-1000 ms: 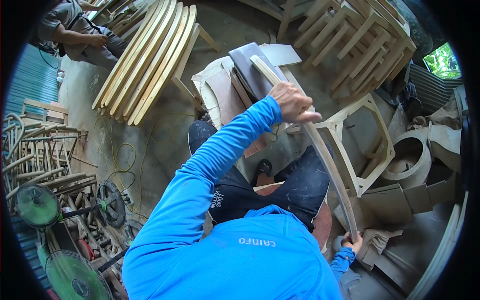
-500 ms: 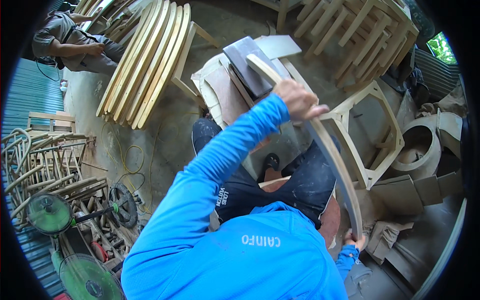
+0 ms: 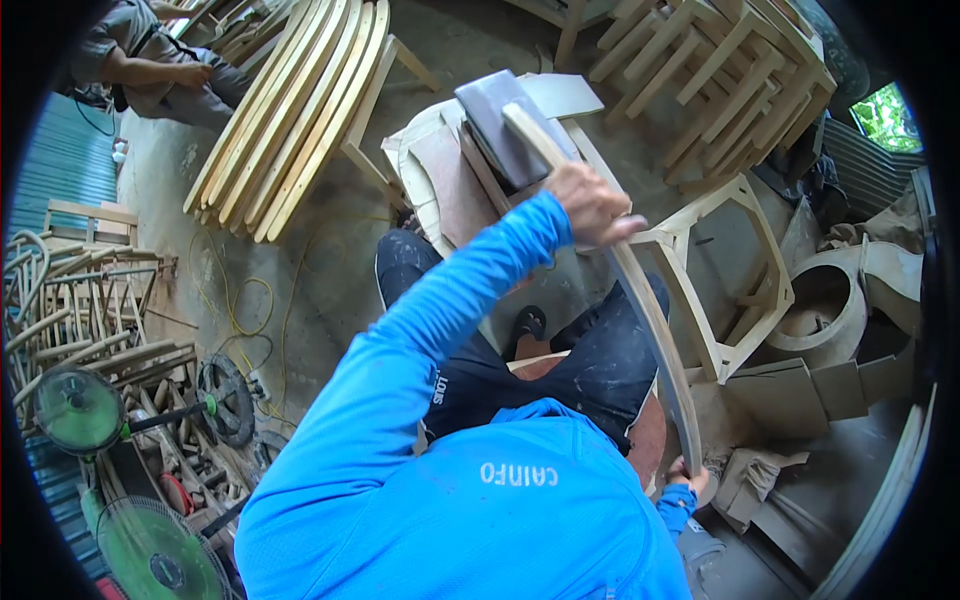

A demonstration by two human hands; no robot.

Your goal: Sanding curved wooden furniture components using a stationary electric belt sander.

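A long curved wooden slat runs from the work stand in front of me back toward my right hip. My left hand is closed around its upper part, with the thumb pointing right. Close to its near end, my right hand grips the same slat, its fingers partly hidden. The far end of the slat overlaps a grey flat pad; whether they touch, I cannot tell. Under the pad is a stand with pale, padded-looking sides.
Curved slats lie stacked at far left, near another person. A wooden frame stands at right, beside a round duct-like housing. Stacked wooden frames fill the far right. Green fans and a yellow cord are at left.
The view has shifted slightly. Both hands keep their grip on the slat, and its near end with my right hand appears a little farther left.
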